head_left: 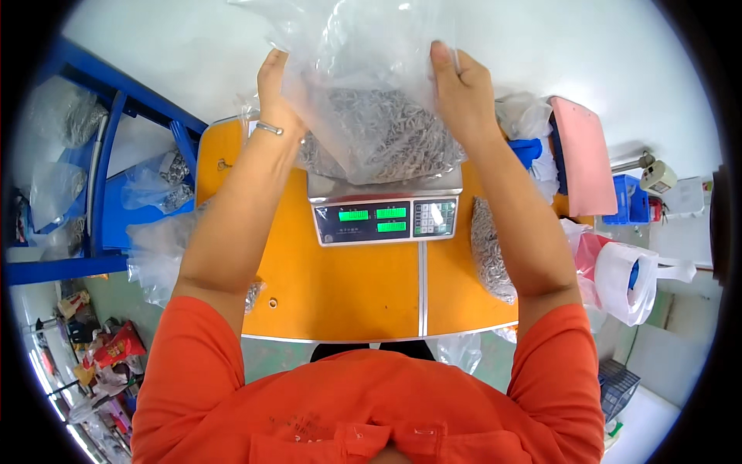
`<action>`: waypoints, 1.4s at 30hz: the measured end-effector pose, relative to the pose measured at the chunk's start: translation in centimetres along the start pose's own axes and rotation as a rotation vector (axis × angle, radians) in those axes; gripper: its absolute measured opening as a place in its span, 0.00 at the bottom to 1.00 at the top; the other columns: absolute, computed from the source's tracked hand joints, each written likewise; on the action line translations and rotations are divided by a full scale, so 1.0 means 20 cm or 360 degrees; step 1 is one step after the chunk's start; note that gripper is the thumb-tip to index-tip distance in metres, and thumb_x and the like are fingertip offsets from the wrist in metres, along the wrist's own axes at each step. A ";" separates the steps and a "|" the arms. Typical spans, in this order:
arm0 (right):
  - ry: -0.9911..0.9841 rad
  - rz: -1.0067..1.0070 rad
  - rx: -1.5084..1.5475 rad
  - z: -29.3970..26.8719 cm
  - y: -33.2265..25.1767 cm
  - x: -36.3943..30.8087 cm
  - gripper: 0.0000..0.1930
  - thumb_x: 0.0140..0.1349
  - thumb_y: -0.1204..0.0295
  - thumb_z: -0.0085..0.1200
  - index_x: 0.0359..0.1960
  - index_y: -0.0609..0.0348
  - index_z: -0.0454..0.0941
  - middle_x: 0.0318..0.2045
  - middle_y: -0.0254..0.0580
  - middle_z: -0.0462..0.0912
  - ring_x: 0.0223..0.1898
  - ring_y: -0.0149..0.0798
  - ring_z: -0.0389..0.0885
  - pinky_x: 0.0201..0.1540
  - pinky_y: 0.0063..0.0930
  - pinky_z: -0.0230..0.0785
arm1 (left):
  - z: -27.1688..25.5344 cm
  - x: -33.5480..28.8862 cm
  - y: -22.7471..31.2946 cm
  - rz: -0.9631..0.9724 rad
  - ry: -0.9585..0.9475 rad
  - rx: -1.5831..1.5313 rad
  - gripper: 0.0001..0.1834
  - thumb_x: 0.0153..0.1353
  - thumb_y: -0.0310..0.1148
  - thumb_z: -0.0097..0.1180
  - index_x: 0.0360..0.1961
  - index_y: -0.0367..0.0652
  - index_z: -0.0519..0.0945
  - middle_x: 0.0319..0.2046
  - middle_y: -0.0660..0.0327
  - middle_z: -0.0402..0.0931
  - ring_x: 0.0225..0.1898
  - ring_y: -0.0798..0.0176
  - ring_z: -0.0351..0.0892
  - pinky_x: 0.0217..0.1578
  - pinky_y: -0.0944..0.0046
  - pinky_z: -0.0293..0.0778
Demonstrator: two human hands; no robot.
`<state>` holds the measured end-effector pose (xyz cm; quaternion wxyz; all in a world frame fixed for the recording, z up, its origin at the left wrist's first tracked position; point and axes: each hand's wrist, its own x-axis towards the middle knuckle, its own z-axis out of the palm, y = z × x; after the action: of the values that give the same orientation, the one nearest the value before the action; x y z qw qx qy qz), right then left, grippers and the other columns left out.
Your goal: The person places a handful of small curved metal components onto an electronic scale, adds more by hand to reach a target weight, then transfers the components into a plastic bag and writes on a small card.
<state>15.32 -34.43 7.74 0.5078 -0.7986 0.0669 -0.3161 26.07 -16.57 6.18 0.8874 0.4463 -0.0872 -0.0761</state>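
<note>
A clear plastic bag (pixel 363 116) full of small grey metal pieces rests on the pan of a counting scale (pixel 386 220) with green displays. My left hand (pixel 277 97), a bracelet at its wrist, grips the bag's left side, its fingers partly hidden by the plastic. On the opposite side my right hand (pixel 464 89) pinches the bag's upper edge, thumb up. Between both hands the loose upper part of the bag stands raised above the contents. The exact kind of the metal pieces is too small to make out.
The scale stands on an orange table (pixel 309 294). Another bag of metal pieces (pixel 491 251) lies by my right forearm. At left is a blue rack (pixel 104 170) holding bagged parts. A pink board (pixel 583 155) and a white plastic bag (pixel 626 282) are at right.
</note>
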 end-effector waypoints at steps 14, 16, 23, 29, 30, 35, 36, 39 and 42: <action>-0.0506 0.0006 -0.0322 -0.26 0.14 -0.06 0.19 0.62 0.58 0.49 0.36 0.66 0.75 0.25 0.45 0.80 0.29 0.41 0.78 0.34 0.32 0.68 | -0.23 0.10 -0.29 -0.0189 -0.0236 0.1420 0.18 0.67 0.41 0.37 0.42 0.40 0.74 0.26 0.62 0.72 0.31 0.64 0.72 0.37 0.63 0.69; -0.0525 -0.0034 -0.0536 -0.49 0.17 -0.12 0.18 0.61 0.60 0.50 0.40 0.65 0.74 0.29 0.47 0.80 0.33 0.44 0.78 0.38 0.33 0.68 | -0.29 0.11 -0.29 0.0696 -0.0633 0.1706 0.22 0.67 0.44 0.37 0.48 0.37 0.71 0.26 0.62 0.73 0.33 0.64 0.73 0.42 0.64 0.67; -0.1535 0.0656 -0.1587 -1.16 0.32 -0.93 0.15 0.60 0.60 0.46 0.37 0.57 0.77 0.30 0.50 0.80 0.33 0.52 0.78 0.39 0.39 0.68 | -0.40 0.19 -0.23 0.0544 -0.0419 0.2112 0.19 0.66 0.41 0.38 0.47 0.38 0.73 0.35 0.57 0.76 0.39 0.61 0.75 0.46 0.63 0.68; -0.1228 0.0949 -0.1290 -1.11 0.24 -0.94 0.15 0.60 0.61 0.46 0.33 0.61 0.77 0.30 0.48 0.81 0.33 0.44 0.79 0.36 0.36 0.70 | -0.73 0.01 0.11 -0.0010 0.0036 0.0651 0.17 0.58 0.28 0.51 0.48 0.34 0.69 0.47 0.54 0.69 0.45 0.63 0.71 0.44 0.67 0.69; -0.0948 0.0873 -0.1038 -1.20 0.39 -0.90 0.15 0.60 0.61 0.47 0.28 0.62 0.78 0.25 0.49 0.80 0.27 0.43 0.80 0.31 0.38 0.70 | -0.54 -0.13 0.10 0.0279 0.0306 0.0966 0.16 0.58 0.27 0.50 0.48 0.33 0.70 0.45 0.54 0.70 0.43 0.65 0.71 0.42 0.69 0.69; 0.0021 0.1261 -0.0869 -1.41 0.88 -0.69 0.09 0.55 0.71 0.51 0.26 0.68 0.77 0.20 0.50 0.80 0.22 0.40 0.81 0.28 0.32 0.72 | -0.24 -0.61 0.13 0.0908 0.0718 0.1196 0.11 0.61 0.24 0.45 0.45 0.34 0.70 0.35 0.58 0.71 0.33 0.71 0.67 0.34 0.72 0.67; -0.0121 0.0899 -0.1208 -1.46 1.12 -0.77 0.08 0.54 0.71 0.52 0.27 0.66 0.78 0.22 0.51 0.80 0.25 0.44 0.81 0.32 0.35 0.72 | -0.20 -0.67 0.12 0.0908 0.0700 0.1182 0.11 0.61 0.24 0.45 0.45 0.34 0.70 0.35 0.58 0.71 0.33 0.71 0.67 0.34 0.72 0.67; -0.0329 0.0758 -0.1386 -1.35 1.33 -0.82 0.07 0.52 0.71 0.52 0.27 0.62 0.79 0.26 0.53 0.80 0.32 0.51 0.79 0.37 0.41 0.71 | -0.19 -0.88 0.10 0.0850 0.0381 0.1481 0.09 0.61 0.22 0.43 0.42 0.36 0.69 0.34 0.59 0.70 0.30 0.72 0.66 0.32 0.74 0.65; -0.0297 0.0945 -0.1296 -1.23 1.32 -0.86 0.07 0.52 0.69 0.53 0.27 0.60 0.80 0.30 0.52 0.79 0.36 0.54 0.77 0.40 0.43 0.70 | -0.15 -1.03 0.02 0.0664 -0.0115 0.1675 0.08 0.60 0.20 0.42 0.41 0.37 0.69 0.33 0.60 0.70 0.28 0.73 0.64 0.31 0.75 0.63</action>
<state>-6.67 -58.51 -15.29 0.2273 -0.9030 0.3629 -0.0340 6.64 -9.64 3.06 0.5380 0.7989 -0.2299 0.1394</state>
